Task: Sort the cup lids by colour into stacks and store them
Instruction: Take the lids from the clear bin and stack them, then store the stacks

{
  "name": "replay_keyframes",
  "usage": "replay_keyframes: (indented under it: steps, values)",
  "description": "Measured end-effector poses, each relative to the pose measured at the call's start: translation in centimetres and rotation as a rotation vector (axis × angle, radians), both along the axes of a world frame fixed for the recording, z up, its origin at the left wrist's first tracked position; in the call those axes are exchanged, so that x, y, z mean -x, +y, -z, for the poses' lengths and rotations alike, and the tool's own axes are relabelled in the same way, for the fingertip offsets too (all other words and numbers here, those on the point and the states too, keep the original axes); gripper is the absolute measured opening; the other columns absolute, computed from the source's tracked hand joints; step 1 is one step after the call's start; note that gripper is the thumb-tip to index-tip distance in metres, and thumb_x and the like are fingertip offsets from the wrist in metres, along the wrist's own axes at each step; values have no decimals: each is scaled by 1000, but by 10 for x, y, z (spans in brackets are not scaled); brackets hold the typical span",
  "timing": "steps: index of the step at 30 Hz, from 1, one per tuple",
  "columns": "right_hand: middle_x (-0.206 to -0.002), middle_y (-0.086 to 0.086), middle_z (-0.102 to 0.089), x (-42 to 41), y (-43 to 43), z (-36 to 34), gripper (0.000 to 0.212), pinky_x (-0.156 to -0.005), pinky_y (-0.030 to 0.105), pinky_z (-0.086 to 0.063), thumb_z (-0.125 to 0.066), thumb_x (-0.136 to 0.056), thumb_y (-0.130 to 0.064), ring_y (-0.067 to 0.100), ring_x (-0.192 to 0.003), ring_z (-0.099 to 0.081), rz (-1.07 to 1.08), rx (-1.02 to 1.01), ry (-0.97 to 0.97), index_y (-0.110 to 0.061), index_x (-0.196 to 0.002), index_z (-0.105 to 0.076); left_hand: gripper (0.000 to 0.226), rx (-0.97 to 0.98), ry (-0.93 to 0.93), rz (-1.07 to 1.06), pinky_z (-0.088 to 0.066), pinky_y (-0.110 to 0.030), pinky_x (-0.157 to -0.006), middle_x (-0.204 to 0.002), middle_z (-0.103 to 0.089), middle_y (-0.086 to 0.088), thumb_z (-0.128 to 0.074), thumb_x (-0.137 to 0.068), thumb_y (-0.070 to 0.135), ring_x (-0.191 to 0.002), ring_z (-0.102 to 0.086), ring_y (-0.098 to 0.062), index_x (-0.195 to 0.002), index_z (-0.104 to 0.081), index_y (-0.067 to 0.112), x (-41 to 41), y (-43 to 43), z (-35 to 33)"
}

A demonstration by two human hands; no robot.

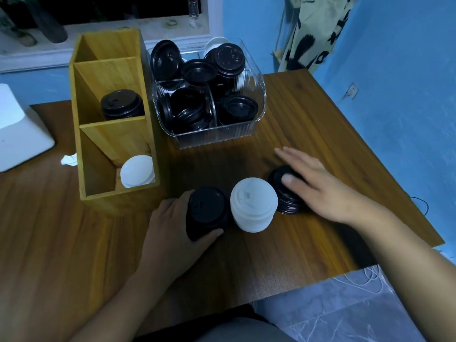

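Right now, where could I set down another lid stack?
Bare brown wooden table lies left of the yellow wooden compartment box and right of the clear ribbed plastic bin. Crowded: near middle, left hand gripping a black lid stack, white lid stack, right hand on another black stack.

The one head-worn view looks forward and steeply down from above the near edge of the brown wooden table (pixel 308 134), close over it, facing the blue painted wall (pixel 407 95) beyond the table's far edge.
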State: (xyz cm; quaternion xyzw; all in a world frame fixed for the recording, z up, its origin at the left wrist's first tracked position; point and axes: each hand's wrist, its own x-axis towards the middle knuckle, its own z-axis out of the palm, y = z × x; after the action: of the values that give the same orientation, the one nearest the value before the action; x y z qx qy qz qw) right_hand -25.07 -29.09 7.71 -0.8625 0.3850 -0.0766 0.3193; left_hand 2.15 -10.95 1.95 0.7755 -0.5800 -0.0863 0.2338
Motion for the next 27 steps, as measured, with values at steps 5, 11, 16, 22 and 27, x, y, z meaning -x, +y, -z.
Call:
replay_keyframes:
  steps: [5,11,16,22,27]
  values:
    - [-139,-14,-51,-29,-40,-37,42,-107,30,-35,-40,-106,-46,4,-129,-45,162,116,-181,-35,-147,-47,95,0,-20,0,-37,-28,-98,-133,-59,6,-67,-71,79,-120,-46,-11,-146,-42,26,-1,0,2]
    - [-118,-3,-65,-91,-84,-61,32,-88,33,-51,-59,-100,-27,14,-103,-59,51,362,-42,-26,-133,-61,94,10,-8,23,-40,-28,-99,-133,-58,10,-62,-73,83,-119,-47,-9,-146,-41,27,-3,0,4]
    - [-116,7,-70,-148,-104,-64,37,-90,37,-52,-64,-96,-38,27,-107,-64,76,515,100,-18,-127,-65,96,16,11,19,-44,-31,-101,-132,-58,12,-60,-71,86,-119,-48,-9,-146,-39,29,-3,0,2]
    - [-97,5,-67,-184,-117,-55,35,-70,33,-47,-70,-88,-51,28,-88,-61,6,520,392,-20,-105,-64,95,18,4,33,-48,-34,-98,-126,-59,13,-58,-74,86,-115,-50,-9,-146,-41,27,-4,-1,1]
    - [-90,-2,-68,-170,-108,-61,9,-72,35,-53,-67,-88,-37,26,-88,-64,113,532,287,-31,-85,-62,94,27,-4,25,-40,-28,-98,-127,-60,14,-58,-73,86,-116,-51,-8,-145,-40,28,-4,-1,2]
